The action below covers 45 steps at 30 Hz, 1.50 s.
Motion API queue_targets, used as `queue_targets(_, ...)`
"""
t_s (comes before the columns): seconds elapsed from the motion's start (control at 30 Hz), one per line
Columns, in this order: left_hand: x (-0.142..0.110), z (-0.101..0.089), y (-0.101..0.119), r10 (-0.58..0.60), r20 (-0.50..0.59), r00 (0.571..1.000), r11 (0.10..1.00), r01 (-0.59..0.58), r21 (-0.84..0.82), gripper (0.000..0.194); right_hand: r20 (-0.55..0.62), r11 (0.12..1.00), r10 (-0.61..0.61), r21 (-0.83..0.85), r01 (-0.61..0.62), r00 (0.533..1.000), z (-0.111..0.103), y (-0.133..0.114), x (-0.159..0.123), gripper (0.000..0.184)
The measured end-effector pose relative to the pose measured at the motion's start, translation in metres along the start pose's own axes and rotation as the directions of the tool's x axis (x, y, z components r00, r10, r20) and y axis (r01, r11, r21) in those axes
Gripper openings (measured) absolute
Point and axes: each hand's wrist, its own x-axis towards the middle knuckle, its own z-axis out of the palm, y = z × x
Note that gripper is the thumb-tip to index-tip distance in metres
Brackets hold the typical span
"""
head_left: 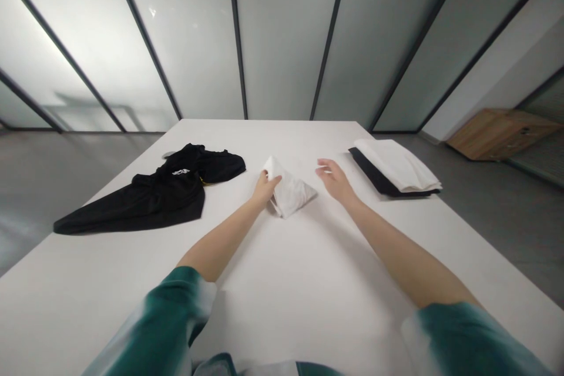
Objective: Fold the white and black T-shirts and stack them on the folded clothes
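A small folded bundle of white cloth (291,192), perhaps a garment, is tilted up off the table near its middle. My left hand (265,187) grips its left edge, thumb on the near face and fingers behind. Just right of the bundle, my right hand (335,179) is apart from it, with fingers spread and nothing in them. To the left lies a black garment (171,197) with a small white print, spread unevenly. On the right, a folded white cloth (399,163) rests on top of a folded black cloth (379,179).
The white table (282,282) runs away from me to its far edge, before a frosted glass partition (282,41) with dark frames. A small pale object (168,154) is partly behind the black garment. A wooden cabinet (502,132) stands on the grey floor at right.
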Motion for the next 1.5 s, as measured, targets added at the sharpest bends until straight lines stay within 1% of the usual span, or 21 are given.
queue_targets(0.07, 0.002, 0.001, -0.001, -0.009, -0.090, 0.996, 0.996, 0.002, -0.084, 0.052, 0.190, 0.985, -0.146, -0.061, 0.160, 0.971, 0.028, -0.006, -0.019, 0.038)
queue_targets(0.1, 0.002, 0.001, -0.002, -0.015, -0.085, 0.996, 0.991, 0.003, -0.132, 0.048, 0.267, 0.973, -0.186, -0.085, 0.215, 0.946, 0.041, -0.009, -0.028, 0.040)
queue_targets(0.17, 0.002, 0.002, -0.002, -0.045, 0.010, 0.999, 0.970, 0.046, -0.238, 0.039, 0.360, 0.952, -0.187, -0.162, 0.258, 0.914, 0.060, -0.014, -0.041, 0.045)
queue_targets(0.23, 0.002, 0.002, -0.002, -0.084, 0.106, 0.991, 0.947, 0.113, -0.299, 0.042, 0.363, 0.941, -0.144, -0.237, 0.240, 0.921, 0.071, -0.017, -0.046, 0.039)
queue_targets(0.33, 0.001, -0.001, -0.002, -0.085, 0.140, 0.986, 0.938, 0.127, -0.322, 0.047, 0.288, 0.971, -0.065, -0.204, 0.128, 0.955, 0.070, -0.012, -0.043, 0.023)
queue_targets(0.47, -0.001, -0.009, 0.002, -0.008, 0.125, 0.992, 0.957, 0.044, -0.288, 0.042, 0.208, 0.994, 0.062, 0.073, -0.078, 0.976, 0.051, -0.003, -0.036, 0.031)
queue_targets(0.53, -0.004, -0.010, 0.004, 0.002, 0.208, 0.978, 0.972, 0.047, -0.231, 0.040, 0.236, 0.980, 0.074, 0.165, -0.115, 0.969, 0.045, -0.005, -0.035, 0.032)
queue_targets(0.63, -0.009, -0.007, 0.005, -0.014, 0.335, 0.942, 0.985, 0.072, -0.160, 0.040, 0.256, 0.983, 0.047, 0.160, -0.091, 0.965, 0.044, -0.008, -0.037, 0.032)
queue_targets(0.7, -0.010, -0.006, 0.005, 0.013, 0.271, 0.962, 0.992, 0.022, -0.125, 0.038, 0.228, 0.977, 0.089, 0.170, -0.129, 0.970, 0.045, -0.008, -0.036, 0.025)
queue_targets(0.77, -0.007, -0.009, 0.006, 0.097, 0.075, 0.992, 0.993, -0.091, -0.075, 0.038, 0.195, 0.931, 0.197, 0.269, -0.245, 0.961, 0.044, -0.004, -0.030, 0.023)
queue_targets(0.8, -0.005, -0.012, 0.008, 0.148, -0.033, 0.988, 0.988, -0.149, -0.029, 0.039, 0.178, 0.890, 0.249, 0.346, -0.298, 0.952, 0.043, -0.001, -0.026, 0.023)
queue_targets(0.83, -0.003, -0.016, 0.009, 0.199, -0.129, 0.971, 0.980, -0.197, 0.029, 0.039, 0.154, 0.844, 0.289, 0.425, -0.327, 0.945, 0.041, 0.002, -0.022, 0.023)
queue_targets(0.9, 0.002, -0.026, 0.013, 0.288, -0.244, 0.926, 0.953, -0.251, 0.173, 0.035, 0.088, 0.772, 0.310, 0.558, -0.304, 0.947, 0.037, 0.008, -0.013, 0.034)
queue_targets(1.0, 0.006, -0.038, 0.014, 0.418, -0.280, 0.864, 0.845, -0.256, 0.470, 0.023, -0.062, 0.782, 0.267, 0.597, -0.178, 0.962, 0.030, 0.020, -0.005, 0.053)
queue_targets(1.03, 0.007, -0.041, 0.013, 0.449, -0.270, 0.851, 0.783, -0.230, 0.578, 0.030, -0.117, 0.812, 0.252, 0.565, -0.145, 0.961, 0.028, 0.025, -0.004, 0.056)
queue_targets(1.1, 0.006, -0.045, 0.008, 0.460, -0.223, 0.859, 0.635, -0.143, 0.759, 0.053, -0.213, 0.878, 0.239, 0.463, -0.118, 0.947, 0.025, 0.035, -0.006, 0.056)
queue_targets(1.17, 0.005, -0.047, 0.002, 0.380, -0.129, 0.916, 0.496, -0.084, 0.864, 0.061, -0.257, 0.928, 0.241, 0.342, -0.145, 0.936, 0.024, 0.044, -0.010, 0.051)
queue_targets(1.23, 0.004, -0.046, -0.002, 0.274, -0.013, 0.962, 0.389, -0.098, 0.916, 0.057, -0.239, 0.961, 0.219, 0.219, -0.167, 0.946, 0.026, 0.048, -0.015, 0.042)
queue_targets(1.3, 0.002, -0.044, -0.003, 0.213, 0.097, 0.972, 0.315, -0.162, 0.935, 0.045, -0.181, 0.988, 0.139, 0.091, -0.125, 0.973, 0.030, 0.048, -0.021, 0.032)
queue_targets(1.4, 0.000, -0.041, 0.000, 0.215, 0.263, 0.941, 0.284, -0.318, 0.905, 0.029, -0.078, 0.996, -0.061, -0.073, 0.056, 0.995, 0.038, 0.041, -0.027, 0.029)
queue_targets(1.5, -0.005, -0.034, 0.003, 0.226, 0.459, 0.859, 0.357, -0.511, 0.782, 0.022, 0.034, 0.959, -0.231, -0.164, 0.233, 0.972, 0.043, 0.035, -0.031, 0.034)
